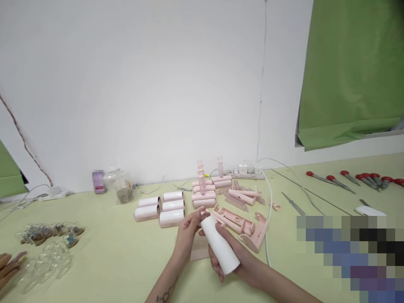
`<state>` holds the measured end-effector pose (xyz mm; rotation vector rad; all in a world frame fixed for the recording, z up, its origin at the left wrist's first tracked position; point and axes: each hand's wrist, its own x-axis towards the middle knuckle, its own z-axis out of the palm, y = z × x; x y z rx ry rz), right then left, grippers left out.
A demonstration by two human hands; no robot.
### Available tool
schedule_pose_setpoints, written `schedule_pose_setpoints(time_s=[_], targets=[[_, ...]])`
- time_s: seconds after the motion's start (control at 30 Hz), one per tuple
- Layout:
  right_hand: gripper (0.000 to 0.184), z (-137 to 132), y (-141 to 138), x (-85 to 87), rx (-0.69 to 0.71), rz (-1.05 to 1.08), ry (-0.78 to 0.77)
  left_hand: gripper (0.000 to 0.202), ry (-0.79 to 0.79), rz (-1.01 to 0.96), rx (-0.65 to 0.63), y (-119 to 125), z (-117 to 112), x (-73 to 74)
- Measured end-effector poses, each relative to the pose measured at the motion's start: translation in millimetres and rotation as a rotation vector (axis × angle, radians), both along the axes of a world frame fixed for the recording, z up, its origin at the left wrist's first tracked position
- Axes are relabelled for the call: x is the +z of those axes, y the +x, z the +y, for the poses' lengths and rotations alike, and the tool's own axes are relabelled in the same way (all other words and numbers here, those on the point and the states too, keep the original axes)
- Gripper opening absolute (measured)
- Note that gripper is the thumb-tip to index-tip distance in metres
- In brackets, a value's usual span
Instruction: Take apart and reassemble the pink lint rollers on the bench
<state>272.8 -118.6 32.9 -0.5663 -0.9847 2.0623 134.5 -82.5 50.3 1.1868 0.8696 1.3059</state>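
Note:
My right hand (235, 256) is wrapped round a white roll (220, 244), a lint-roller refill held at a slant above the table. My left hand (188, 233) pinches the upper end of the same roll with its fingertips. A pink flat piece (198, 251) lies on the table just under my hands. Just beyond the roll lie loose pink roller handles and frames (235, 221).
Several white rolls in pink holders (160, 209) and stacked pink parts (204, 191) stand behind. Clear glass pieces (47, 252) lie at left, where another person's fingers (9, 265) show. Red-handled tools (356, 180), a power strip (248, 170), a white cable and a glass jar (121, 187) sit farther back.

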Motion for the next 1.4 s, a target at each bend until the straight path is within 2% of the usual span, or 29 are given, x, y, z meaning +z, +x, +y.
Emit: schedule_pose_setpoints(time_s=[0.17, 0.47, 0.63, 0.73, 0.8, 0.9, 0.97, 1.03, 1.1, 1.17, 1.27, 1.33, 1.4], targets=[[0.060, -4, -3, -0.3, 0.046, -0.090, -0.054, 0.054, 0.024, 0.150, 0.051, 4, -17, -11.6], [0.059, -4, 0, 3.4, 0.026, -0.169, -0.023, 0.040, 0.156, 0.230, -0.014, 2, -24, -7.5], [0.056, -4, 0, 3.1, 0.014, -0.233, 0.019, 0.041, 0.103, 0.217, -0.076, 1, -26, -4.4], [0.057, 3, 8, 10.1, -0.006, -0.290, 0.073, 0.039, 0.093, 0.178, -0.009, -5, -21, -2.9], [0.055, 11, 20, 15.9, -0.128, -0.308, 0.134, 0.041, 0.086, 0.086, 0.136, -10, -15, -1.5], [0.034, 24, 36, 21.9, -0.392, -0.249, 0.206, 0.050, 0.020, -0.118, 0.288, -16, -7, 0.5], [0.028, 28, 41, 23.1, -0.505, -0.150, 0.174, 0.053, -0.010, -0.208, 0.270, -17, -4, 0.4], [0.029, 28, 39, 22.1, -0.552, -0.092, 0.122, 0.051, -0.023, -0.247, 0.227, -15, -4, -0.8], [0.030, 25, 34, 20.4, -0.565, -0.124, 0.144, 0.048, -0.039, -0.277, 0.180, -11, -5, -2.4], [0.030, 23, 32, 20.5, -0.580, -0.227, 0.264, 0.042, -0.072, -0.333, 0.140, -9, -6, -3.1], [0.017, 26, 42, 28.3, -0.713, -0.466, 0.483, 0.029, -0.137, -0.467, 0.120, -9, -4, -1.7], [0.011, 36, 58, 37.6, -0.835, -0.618, 0.538, 0.022, -0.178, -0.547, 0.132, -12, -1, 0.0], [0.008, 51, 78, 46.1, -0.901, -0.710, 0.529, 0.024, -0.215, -0.589, 0.128, -15, 1, 1.1]])
